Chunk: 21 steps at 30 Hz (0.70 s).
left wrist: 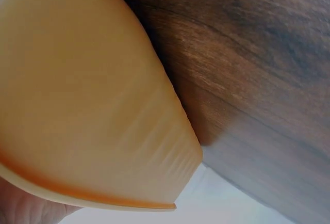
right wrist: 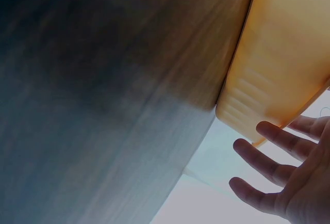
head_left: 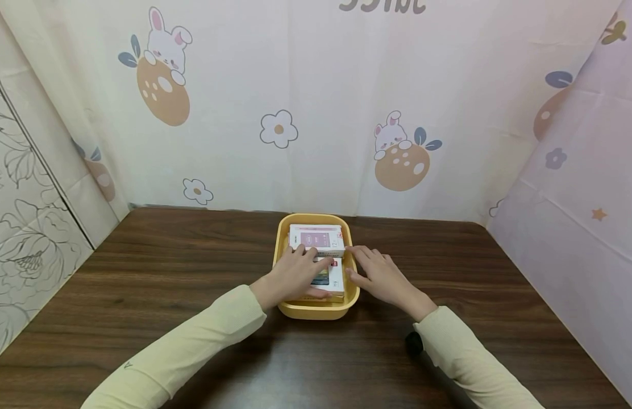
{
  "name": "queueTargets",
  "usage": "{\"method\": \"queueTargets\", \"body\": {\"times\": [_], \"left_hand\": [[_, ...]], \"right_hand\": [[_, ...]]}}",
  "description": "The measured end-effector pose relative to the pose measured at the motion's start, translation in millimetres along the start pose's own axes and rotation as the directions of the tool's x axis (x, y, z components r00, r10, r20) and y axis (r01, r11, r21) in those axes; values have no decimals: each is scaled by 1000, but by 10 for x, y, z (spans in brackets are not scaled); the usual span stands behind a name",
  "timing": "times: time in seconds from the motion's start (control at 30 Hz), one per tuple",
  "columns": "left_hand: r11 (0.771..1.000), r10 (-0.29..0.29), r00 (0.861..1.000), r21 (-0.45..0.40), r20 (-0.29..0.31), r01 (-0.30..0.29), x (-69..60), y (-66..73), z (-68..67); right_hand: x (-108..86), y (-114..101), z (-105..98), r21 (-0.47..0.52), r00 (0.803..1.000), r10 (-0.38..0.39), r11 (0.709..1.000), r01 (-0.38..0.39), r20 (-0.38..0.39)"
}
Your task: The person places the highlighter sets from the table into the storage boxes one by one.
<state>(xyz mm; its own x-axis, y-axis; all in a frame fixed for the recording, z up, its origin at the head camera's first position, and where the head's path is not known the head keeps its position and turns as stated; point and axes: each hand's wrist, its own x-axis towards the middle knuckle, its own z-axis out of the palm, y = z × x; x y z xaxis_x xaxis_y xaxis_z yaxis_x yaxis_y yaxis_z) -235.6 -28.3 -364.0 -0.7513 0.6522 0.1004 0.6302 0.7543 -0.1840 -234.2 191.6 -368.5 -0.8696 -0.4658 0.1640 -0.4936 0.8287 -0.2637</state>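
Note:
A yellow plastic basket (head_left: pixel 317 311) stands on the table with small boxes inside. Toward its far end lies a white box with a purple panel (head_left: pixel 315 236). Nearer sits another white box with a dark picture (head_left: pixel 336 278). My left hand (head_left: pixel 290 274) reaches over the left rim, its fingers spread across the boxes and its thumb along the near box's front edge. Beside the right rim is my right hand (head_left: pixel 381 275), fingers extended toward the basket. In the right wrist view, those fingers (right wrist: pixel 270 162) are spread by the basket's outer wall (right wrist: pixel 273 64). The left wrist view mostly shows the basket's side (left wrist: pixel 93 95).
The dark wood-grain table (head_left: pixel 193 250) extends around the basket. Behind it hangs a pale curtain (head_left: pixel 326 176) printed with rabbits and flowers. A small black object (head_left: pixel 413 344) shows by the right sleeve's cuff.

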Motion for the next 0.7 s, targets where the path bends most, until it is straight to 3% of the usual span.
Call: {"method": "queueTargets", "body": {"times": [0.4,0.7], "left_hand": [[1000,12,999,-5,-30,-12,-8,-14,27],[999,38,993,21,-108,-35,-40,-52,-90]], "right_hand": [[6,2,0,-10,1000,-6,1000,6,-1],[5,23,-11,-18,1000,-8,1000,8,-1]]}}
